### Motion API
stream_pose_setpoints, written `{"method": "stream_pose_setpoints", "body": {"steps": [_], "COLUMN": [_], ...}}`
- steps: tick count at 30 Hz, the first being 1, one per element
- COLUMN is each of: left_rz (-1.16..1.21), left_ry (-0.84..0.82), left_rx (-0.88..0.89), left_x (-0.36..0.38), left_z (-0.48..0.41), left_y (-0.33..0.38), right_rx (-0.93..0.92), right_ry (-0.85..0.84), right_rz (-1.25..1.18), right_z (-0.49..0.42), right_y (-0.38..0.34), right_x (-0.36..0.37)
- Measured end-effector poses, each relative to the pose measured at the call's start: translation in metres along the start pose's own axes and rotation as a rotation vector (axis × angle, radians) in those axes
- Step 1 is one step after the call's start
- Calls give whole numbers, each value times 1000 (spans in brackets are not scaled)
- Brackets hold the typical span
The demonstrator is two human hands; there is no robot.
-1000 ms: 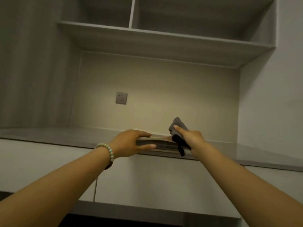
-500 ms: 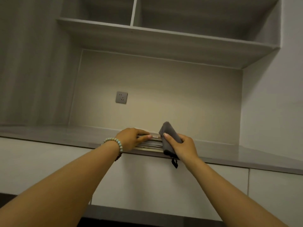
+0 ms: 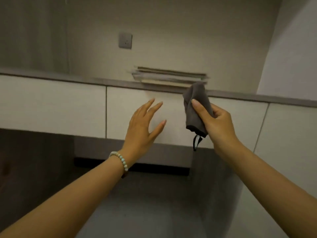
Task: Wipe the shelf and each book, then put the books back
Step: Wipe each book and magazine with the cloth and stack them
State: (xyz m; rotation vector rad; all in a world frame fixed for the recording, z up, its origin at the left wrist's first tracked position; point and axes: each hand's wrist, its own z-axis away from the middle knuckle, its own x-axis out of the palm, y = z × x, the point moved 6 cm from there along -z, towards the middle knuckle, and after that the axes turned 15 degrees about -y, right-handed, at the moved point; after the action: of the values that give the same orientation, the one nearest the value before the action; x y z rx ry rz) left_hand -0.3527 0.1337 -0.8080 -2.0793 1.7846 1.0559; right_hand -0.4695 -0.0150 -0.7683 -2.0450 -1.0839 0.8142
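back wall (image 3: pixel 188 40): plain beige panel, fills the top of the view, motion-blurred.
cabinet fronts (image 3: pixel 51 103): white panels under the shelf, thin seams between them; darker recess below.
shelf (image 3: pixel 240 96): long grey ledge running left to right, only its front edge visible; carries the books.
books (image 3: pixel 169 77): flat stack of thin ones, lying on the shelf against the back wall, centre-right, edges a bit uneven; nobody touching them.
left hand (image 3: pixel 142 127): released, fingers straight and spread, holds nothing; hangs in front of the cabinet fronts, below the books and apart from them.
right hand (image 3: pixel 217 124): clenched round the cloth, thumb pressed on its front; below the right end of the stack.
cloth (image 3: pixel 195 107): grey, bunched; top end overlaps the stack's lower right corner in view, contact can't be told.
socket (image 3: pixel 125 40): grey wall plate, up left of the books.
bracelet (image 3: pixel 121 159): pale beads on the left wrist.
loop (image 3: pixel 197 141): dark tag dangling off the cloth's bottom end.
step: judged a gap between wipes, both hands off the stack, cloth ready. How many books are done can't be told.
next: likely the free left hand reaches up for the top book or steadies the stack while the cloth goes over a cover; thin books slide easily, so lift one at a time.
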Motion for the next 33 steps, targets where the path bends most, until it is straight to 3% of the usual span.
{"method": "stream_pose_setpoints", "body": {"steps": [6,12,17,22,30,33], "left_rz": [27,29,180,255,337,349], "left_ry": [-427,-753,-913,-1033,-933,-934], "left_rx": [-174,-435,-588,-597,-688,-677], "left_x": [126,230,279,307,325,326], "left_z": [153,314,436,504,523,531], "left_y": [-51,-88,-94,-89,-77,-76], "right_rx": [412,737,796,823,599,628], "right_ry": [-153,-340,-447,-553,-714,-709], "right_rz": [-92,59,186,456,604,556], "right_z": [120,236,326,377,393,394], "right_y": [158,307,379,422,431,437], "right_x": [36,83,100,104,125,126]}}
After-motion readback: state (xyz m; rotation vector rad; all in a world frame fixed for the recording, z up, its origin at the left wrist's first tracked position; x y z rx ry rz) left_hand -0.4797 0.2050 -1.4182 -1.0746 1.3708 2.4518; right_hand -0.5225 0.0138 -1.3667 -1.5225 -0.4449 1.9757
